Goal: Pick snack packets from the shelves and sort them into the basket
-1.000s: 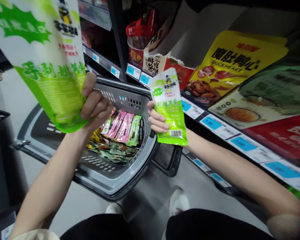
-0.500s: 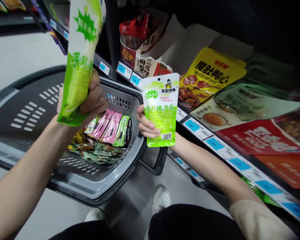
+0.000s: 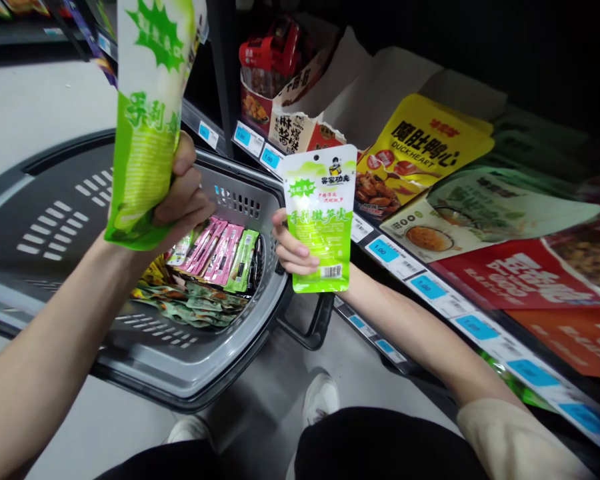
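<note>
My left hand (image 3: 183, 193) is closed round the lower end of a green-and-white snack packet (image 3: 145, 113), held upright and close to the camera above the basket. My right hand (image 3: 293, 250) grips a second, matching green packet (image 3: 320, 217) by its left edge, its printed face towards me. Both packets hang over a grey plastic shopping basket (image 3: 180, 353) that stands on the floor. Pink, green and yellow snack packets (image 3: 215, 257) lie inside it.
A shop shelf runs along the right with a yellow duck-heart packet (image 3: 420, 157), a torn open cardboard box (image 3: 300, 100), red packets (image 3: 555, 280) and blue price labels (image 3: 385, 250). My shoes (image 3: 320, 397) stand on the grey floor beside the basket handle (image 3: 305, 330).
The view swung left and settled. My left hand turned its packet edge-on and brought it upright. My right hand turned its packet to face me.
</note>
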The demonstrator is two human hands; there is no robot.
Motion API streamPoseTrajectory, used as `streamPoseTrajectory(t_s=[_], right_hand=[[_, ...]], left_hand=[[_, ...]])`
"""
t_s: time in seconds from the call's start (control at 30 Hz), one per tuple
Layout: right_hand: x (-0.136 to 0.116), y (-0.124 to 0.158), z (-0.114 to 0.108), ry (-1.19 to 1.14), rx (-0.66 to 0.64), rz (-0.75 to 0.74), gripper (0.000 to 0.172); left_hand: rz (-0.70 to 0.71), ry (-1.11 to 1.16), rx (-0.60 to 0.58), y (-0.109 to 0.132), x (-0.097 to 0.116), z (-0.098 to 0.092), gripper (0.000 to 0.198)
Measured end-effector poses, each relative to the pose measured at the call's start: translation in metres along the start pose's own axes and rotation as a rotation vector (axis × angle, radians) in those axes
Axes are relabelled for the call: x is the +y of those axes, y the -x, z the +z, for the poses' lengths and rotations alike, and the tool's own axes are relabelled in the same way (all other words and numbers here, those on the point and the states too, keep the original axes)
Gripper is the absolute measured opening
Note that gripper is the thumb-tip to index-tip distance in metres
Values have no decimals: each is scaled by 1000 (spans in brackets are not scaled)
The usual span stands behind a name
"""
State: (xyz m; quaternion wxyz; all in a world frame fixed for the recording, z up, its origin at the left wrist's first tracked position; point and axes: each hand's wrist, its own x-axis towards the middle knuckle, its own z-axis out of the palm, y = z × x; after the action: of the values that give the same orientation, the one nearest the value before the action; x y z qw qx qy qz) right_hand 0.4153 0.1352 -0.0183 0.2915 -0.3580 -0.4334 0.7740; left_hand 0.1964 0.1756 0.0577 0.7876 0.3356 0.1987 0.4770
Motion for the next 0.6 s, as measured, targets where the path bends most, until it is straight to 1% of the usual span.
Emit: streamPoseTrajectory(t_s=[0.07, 0.13, 0.27, 0.37, 0.43, 0.53, 0.6], right_hand=[[-1, 0, 2, -111, 16, -35, 60], [-2, 0, 4, -172, 37, -27, 61], [-1, -3, 3, -209, 90, 15, 75], [4, -7, -2, -232, 93, 6, 81], [8, -8, -5, -245, 78, -9, 83], [10, -8, -7, -245, 75, -12, 84], [9, -7, -6, -243, 70, -13, 81]], left_hand=[[-2, -20, -31, -1, 0, -1, 57], [2, -5, -29, -3, -1, -1, 57], [-12, 37, 69, -7, -2, 2, 57], [-5, 12, 85, -8, -2, 2, 61], [8, -24, 58, -7, -2, 1, 64], [40, -141, -34, -5, -2, -2, 71], [62, -207, -92, -3, -2, -1, 76]])
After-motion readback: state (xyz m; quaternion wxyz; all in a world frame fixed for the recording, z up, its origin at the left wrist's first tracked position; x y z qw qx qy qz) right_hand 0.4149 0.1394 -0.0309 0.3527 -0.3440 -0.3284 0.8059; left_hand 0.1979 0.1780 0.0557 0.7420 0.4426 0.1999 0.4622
